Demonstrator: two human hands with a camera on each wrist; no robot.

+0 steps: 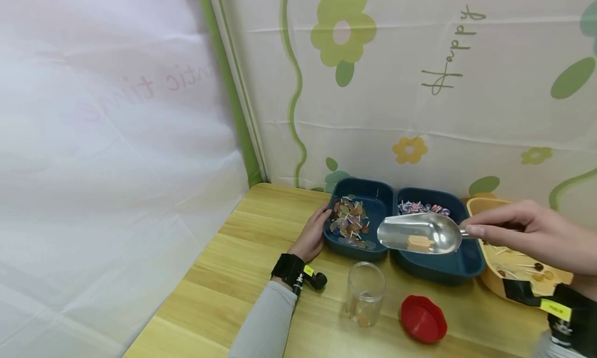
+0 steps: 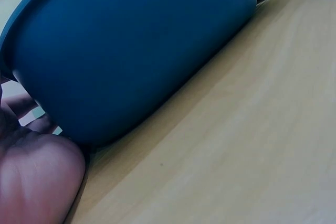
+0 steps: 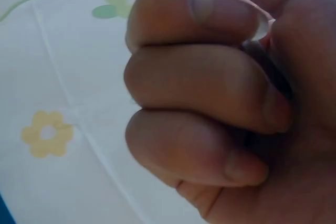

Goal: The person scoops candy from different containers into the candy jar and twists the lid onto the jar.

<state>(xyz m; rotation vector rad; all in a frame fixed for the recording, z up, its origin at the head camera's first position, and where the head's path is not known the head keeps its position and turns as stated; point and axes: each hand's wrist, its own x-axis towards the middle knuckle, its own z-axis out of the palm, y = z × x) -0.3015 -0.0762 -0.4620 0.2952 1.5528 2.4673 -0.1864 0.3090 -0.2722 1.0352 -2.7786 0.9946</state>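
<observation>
My right hand (image 1: 536, 233) grips the handle of a shiny metal scoop (image 1: 443, 228), held above the middle blue bin (image 1: 471, 257); in the right wrist view its fingers (image 3: 184, 82) are curled tightly. A small tan patch shows on the scoop's inner face. My left hand (image 1: 312, 233) holds the left wall of another blue bin (image 1: 356, 252), with a fingertip at the rim. That bin contains a heap of small translucent lollipops (image 1: 350, 218). The left wrist view shows the bin's outer wall (image 2: 136, 51) beside the palm; part of the hand is hidden behind it.
A clear jar (image 1: 366, 296) stands open in front of the bins, beside a red lid (image 1: 423, 319). Striped lollipops (image 1: 420, 208) lie at the back of the middle bin. A yellow bin (image 1: 494, 280) with more lollipops stands at right. A printed curtain (image 1: 354, 119) hangs behind the wooden table (image 1: 224, 275).
</observation>
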